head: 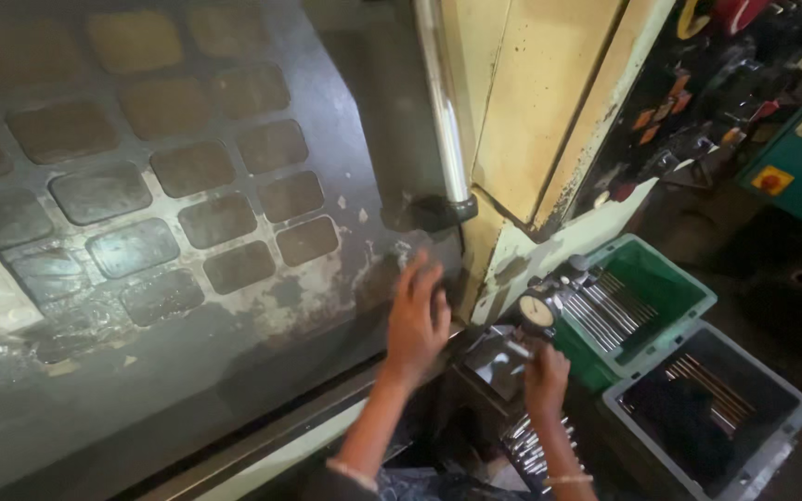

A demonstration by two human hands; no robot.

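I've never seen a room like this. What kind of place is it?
Probably a machine shop or factory. A big machine door fills the view, crates hold metal rods, and the right hand is by a dial gauge. The left hand touches the door.

In view: two hands, left (pixel 417 320) and right (pixel 546 374); one dial gauge (pixel 537 311); two bins, one green (pixel 675 278), one grey (pixel 772 436); one door handle bar (pixel 443 111); metal rods too many to count.
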